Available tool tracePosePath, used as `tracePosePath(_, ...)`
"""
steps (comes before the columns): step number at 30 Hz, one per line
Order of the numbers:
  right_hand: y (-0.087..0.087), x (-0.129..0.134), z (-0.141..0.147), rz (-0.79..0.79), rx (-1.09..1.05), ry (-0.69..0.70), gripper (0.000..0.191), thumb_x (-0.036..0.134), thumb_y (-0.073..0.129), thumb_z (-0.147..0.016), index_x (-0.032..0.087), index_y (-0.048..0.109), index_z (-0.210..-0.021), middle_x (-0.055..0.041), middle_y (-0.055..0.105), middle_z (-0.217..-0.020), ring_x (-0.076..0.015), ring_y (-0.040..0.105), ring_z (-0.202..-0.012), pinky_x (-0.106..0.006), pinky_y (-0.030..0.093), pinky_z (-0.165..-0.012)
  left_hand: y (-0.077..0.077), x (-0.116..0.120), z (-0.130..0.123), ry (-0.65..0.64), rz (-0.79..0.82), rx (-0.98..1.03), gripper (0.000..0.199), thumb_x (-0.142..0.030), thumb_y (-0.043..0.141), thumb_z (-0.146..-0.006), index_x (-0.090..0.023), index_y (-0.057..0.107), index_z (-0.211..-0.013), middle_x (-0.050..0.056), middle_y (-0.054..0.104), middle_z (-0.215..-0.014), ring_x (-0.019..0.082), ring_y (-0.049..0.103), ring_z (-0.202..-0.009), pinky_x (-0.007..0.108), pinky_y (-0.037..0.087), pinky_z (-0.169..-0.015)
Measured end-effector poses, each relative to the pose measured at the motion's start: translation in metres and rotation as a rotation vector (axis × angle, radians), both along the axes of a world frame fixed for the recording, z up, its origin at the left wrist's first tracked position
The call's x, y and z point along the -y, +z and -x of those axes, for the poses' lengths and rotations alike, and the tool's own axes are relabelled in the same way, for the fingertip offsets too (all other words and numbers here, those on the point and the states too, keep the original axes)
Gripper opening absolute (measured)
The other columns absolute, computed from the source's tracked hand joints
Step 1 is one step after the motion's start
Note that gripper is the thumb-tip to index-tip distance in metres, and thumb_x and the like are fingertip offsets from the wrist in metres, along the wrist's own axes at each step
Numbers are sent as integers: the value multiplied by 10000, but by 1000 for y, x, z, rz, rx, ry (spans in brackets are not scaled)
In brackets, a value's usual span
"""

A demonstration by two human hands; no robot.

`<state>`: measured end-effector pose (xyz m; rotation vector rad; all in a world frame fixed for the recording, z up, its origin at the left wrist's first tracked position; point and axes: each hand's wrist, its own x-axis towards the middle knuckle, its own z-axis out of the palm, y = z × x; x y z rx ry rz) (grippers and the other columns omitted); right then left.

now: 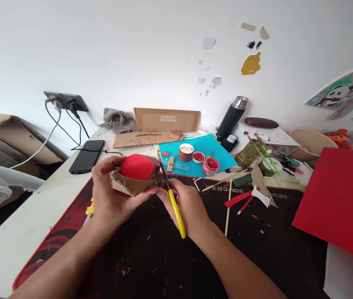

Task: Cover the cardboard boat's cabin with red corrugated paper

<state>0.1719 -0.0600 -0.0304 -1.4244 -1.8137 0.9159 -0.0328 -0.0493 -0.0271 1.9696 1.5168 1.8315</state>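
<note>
My left hand (pixel 107 195) is closed around a small cardboard piece (pixel 129 185) with a ridged red panel (pixel 137 167) on its upper side. Its torn, corrugated edge faces me. In my right hand (pixel 191 205) are yellow-handled scissors (pixel 176 214), their dark blades pointing up and away beside the right end of the cardboard. The fingertips of both hands come close together below that end. Whether the blades touch the cardboard I cannot tell. Beneath both hands lies a dark desk mat (pixel 151 257) with small scraps on it.
Paint jars (pixel 210 166) stand on a blue sheet (pixel 223 155) behind my hands. A black flask (pixel 231 118) leans near the wall. At left lies a phone (pixel 87 157); at right, a red sheet (pixel 341 199). Brushes stand in a glass jar (pixel 249 153), near flat cardboard (pixel 166 119).
</note>
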Motion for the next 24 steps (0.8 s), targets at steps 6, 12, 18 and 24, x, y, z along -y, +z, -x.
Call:
tracePosePath(6,-2,-1,0,-27,32,-18,414,647,632,-1066,260,737,-960,-67,769,-764,-275,728,-697,-321,383,-628,1,1,-1,0,27,10,912,-687,1017,-646,-309,550,-1332,101,654,-1292,376,690,-1149,545,577,-985)
tracePosePath(12,-2,-1,-1,-46,-23,-33,443,677,645,-1044,261,725,-918,-58,758,-731,-262,721,-663,-326,413,-631,7,-2,-1,-14,16,45,843,-676,1005,-663,-287,590,-1285,103,665,-1277,386,693,-1169,551,575,-1019)
tracePosePath(18,4,-1,-6,78,-230,-54,485,734,607,-1038,270,700,-934,-33,738,-699,-261,760,-656,-329,510,-645,12,-6,4,-92,142,120,670,-618,941,-790,-305,657,-1309,104,699,-1302,399,702,-1211,576,565,-1077)
tracePosePath(24,7,-2,-11,114,-365,15,601,771,761,-898,236,721,-1169,-74,814,-869,-311,826,-802,-372,600,-755,11,-11,3,-94,65,198,729,-520,1019,-715,-326,629,-1300,98,636,-1387,387,664,-1295,558,566,-1104)
